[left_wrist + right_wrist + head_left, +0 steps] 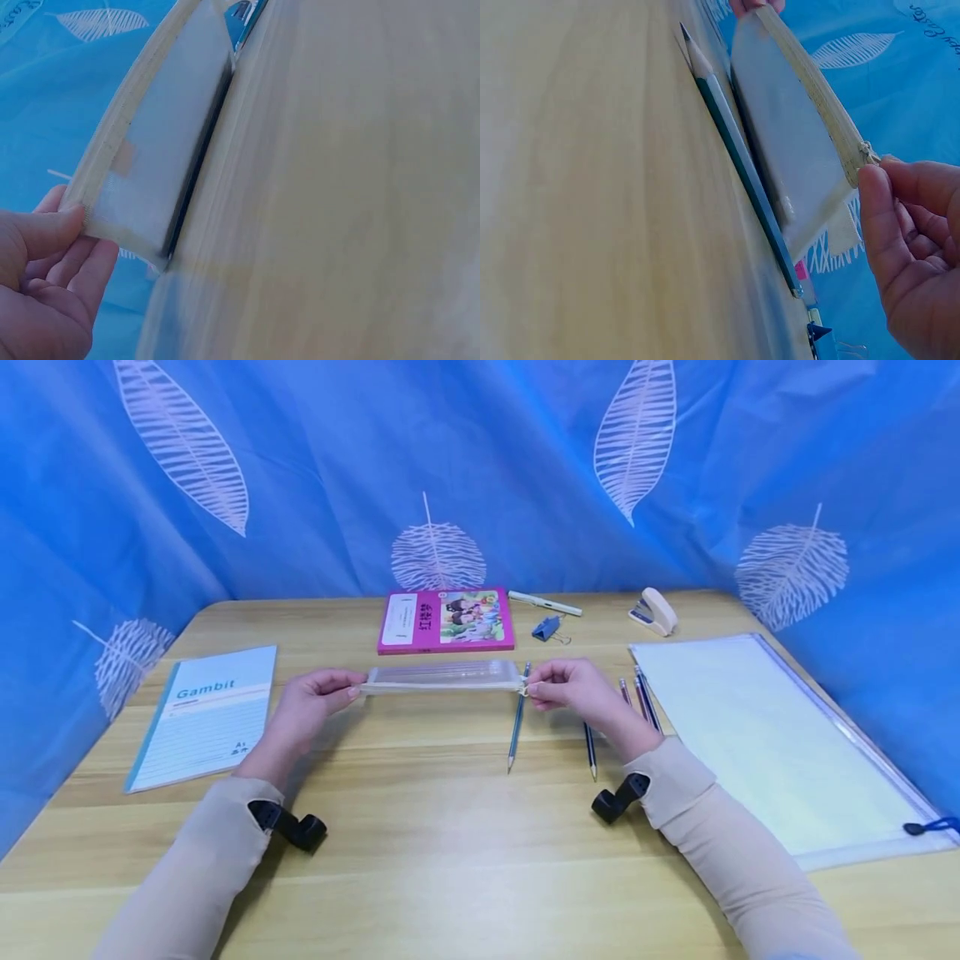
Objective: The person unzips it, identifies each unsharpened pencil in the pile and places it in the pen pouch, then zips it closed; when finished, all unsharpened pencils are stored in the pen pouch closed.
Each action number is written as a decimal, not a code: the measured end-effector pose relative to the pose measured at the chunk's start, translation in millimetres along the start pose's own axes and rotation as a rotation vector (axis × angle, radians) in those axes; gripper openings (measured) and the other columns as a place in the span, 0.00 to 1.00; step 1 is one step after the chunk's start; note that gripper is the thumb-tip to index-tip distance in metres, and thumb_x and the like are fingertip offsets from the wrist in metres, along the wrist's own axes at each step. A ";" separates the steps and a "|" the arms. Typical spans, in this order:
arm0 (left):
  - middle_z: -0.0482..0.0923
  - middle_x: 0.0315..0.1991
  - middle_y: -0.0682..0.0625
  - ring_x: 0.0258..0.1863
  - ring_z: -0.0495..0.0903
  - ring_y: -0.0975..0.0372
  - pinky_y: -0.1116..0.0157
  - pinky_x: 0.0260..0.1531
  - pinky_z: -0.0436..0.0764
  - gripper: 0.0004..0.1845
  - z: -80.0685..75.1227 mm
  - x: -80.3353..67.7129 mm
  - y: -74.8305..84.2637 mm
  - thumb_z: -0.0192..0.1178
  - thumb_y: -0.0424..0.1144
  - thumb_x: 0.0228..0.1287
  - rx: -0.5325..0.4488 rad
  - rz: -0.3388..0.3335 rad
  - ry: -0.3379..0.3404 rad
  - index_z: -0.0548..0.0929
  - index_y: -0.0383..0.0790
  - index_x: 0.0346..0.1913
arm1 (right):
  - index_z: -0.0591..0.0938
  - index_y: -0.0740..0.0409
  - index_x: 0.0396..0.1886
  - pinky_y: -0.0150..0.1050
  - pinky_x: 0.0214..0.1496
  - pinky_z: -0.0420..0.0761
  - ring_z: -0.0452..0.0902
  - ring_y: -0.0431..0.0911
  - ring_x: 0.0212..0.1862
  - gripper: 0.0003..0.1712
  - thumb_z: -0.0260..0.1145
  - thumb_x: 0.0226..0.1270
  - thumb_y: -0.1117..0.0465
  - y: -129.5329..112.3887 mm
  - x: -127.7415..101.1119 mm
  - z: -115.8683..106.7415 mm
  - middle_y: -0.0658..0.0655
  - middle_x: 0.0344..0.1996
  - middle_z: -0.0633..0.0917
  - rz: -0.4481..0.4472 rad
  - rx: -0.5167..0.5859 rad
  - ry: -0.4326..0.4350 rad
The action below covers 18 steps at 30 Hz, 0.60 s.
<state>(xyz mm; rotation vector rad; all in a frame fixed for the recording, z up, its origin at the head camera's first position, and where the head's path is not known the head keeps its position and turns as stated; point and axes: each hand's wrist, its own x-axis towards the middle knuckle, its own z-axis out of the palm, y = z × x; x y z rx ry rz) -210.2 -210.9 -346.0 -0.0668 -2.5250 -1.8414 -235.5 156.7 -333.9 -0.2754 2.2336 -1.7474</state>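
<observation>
Beige sleeves, black wrist mounts

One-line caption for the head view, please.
Left hand and right hand hold a clear zip pouch by its ends above the wooden table, pencils alongside.

Even, bright light falls from above on my head view, leaving a pale sheen on the wooden table and soft shadows under both sleeves. Edges bow with wide-angle distortion. In my wrist views the tabletop smears into blur; the left hand stays fairly sharp.
</observation>
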 end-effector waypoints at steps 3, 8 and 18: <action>0.80 0.35 0.70 0.40 0.76 0.73 0.77 0.39 0.76 0.12 -3.7 4.2 -4.8 0.60 0.33 0.61 -0.061 -0.046 -0.012 0.82 0.40 0.48 | 0.77 0.73 0.43 0.36 0.38 0.82 0.80 0.42 0.30 0.12 0.62 0.61 0.71 3.7 2.8 2.9 0.54 0.29 0.82 0.023 0.007 -0.039; 0.80 0.47 0.58 0.50 0.72 0.64 0.75 0.44 0.72 0.17 -10.5 8.2 -10.6 0.60 0.32 0.60 -0.012 -0.141 -0.038 0.79 0.37 0.53 | 0.76 0.74 0.46 0.34 0.42 0.81 0.81 0.42 0.34 0.13 0.60 0.60 0.74 9.9 12.2 8.1 0.54 0.31 0.82 0.098 0.101 -0.105; 0.67 0.63 0.39 0.47 0.70 0.67 0.76 0.40 0.73 0.23 -14.4 12.6 -16.1 0.58 0.30 0.60 0.051 -0.226 -0.103 0.72 0.32 0.59 | 0.74 0.78 0.47 0.33 0.42 0.81 0.81 0.41 0.34 0.15 0.59 0.60 0.76 11.8 16.6 16.2 0.56 0.32 0.82 0.166 0.136 -0.109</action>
